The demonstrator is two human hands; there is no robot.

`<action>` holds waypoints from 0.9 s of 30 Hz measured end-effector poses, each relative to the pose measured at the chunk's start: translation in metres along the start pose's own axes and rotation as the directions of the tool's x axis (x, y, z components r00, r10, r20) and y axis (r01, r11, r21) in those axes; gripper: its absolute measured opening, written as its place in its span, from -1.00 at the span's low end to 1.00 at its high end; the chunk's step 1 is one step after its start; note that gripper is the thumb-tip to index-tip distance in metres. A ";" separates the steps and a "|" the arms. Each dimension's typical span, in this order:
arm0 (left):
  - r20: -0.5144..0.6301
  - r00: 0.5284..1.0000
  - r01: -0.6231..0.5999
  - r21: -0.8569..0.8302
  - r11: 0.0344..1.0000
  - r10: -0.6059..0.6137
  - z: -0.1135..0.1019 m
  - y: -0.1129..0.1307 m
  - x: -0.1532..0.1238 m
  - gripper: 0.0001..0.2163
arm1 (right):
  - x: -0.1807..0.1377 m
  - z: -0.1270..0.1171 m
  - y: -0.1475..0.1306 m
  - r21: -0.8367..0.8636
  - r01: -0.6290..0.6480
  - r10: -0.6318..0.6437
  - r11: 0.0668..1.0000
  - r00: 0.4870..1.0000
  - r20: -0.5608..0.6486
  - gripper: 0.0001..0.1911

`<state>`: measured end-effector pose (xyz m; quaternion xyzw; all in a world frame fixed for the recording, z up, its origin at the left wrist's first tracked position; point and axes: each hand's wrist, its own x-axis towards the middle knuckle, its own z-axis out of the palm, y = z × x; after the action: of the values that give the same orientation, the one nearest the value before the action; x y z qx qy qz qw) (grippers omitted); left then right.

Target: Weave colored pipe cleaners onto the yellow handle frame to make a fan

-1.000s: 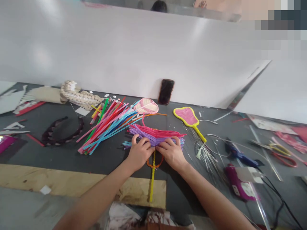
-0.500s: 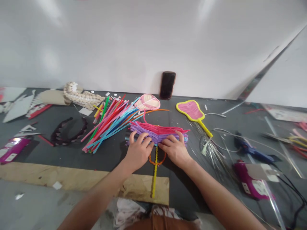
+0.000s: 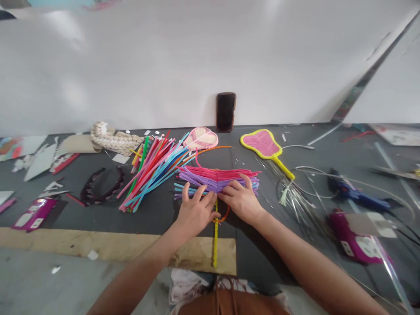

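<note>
A piece made of pipe cleaners (image 3: 216, 174) lies in front of me, with red and pink rows at the top, purple below and blue at the left. A yellow twisted stem (image 3: 215, 249) runs down from its middle. An orange twisted loop (image 3: 225, 214) crosses the stem, partly hidden by my hands. My left hand (image 3: 196, 214) grips the lower left edge near the middle, its thumb beside the stem and its outer fingers raised apart. My right hand (image 3: 242, 199) has its fingers bent over the purple rows on the right; its thumb is hidden.
Loose pipe cleaners (image 3: 154, 170) lie to the left beside a dark headband (image 3: 101, 188). A yellow-edged pink paddle shape (image 3: 262, 144), thin wires (image 3: 295, 205) and a blue glue gun (image 3: 361, 197) are at the right. A phone (image 3: 225, 111) leans on the wall.
My left hand has shifted down slightly, its thumb now showing beside the stem and more blue pipe cleaners uncovered. My right hand stays on the rows. The view has turned a little left.
</note>
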<state>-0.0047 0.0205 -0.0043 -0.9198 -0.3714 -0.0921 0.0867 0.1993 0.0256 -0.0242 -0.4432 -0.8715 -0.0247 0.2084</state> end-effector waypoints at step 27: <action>0.036 0.999 -0.023 -0.106 0.994 0.027 -0.004 -0.012 0.003 -0.74 | -0.008 -0.010 0.005 0.028 -0.123 0.126 0.992 0.984 -0.126 -0.83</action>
<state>-0.0112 0.0299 0.0018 -0.9292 -0.3561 -0.0933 0.0324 0.2110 0.0198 -0.0190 -0.4923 -0.8272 -0.0314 0.2692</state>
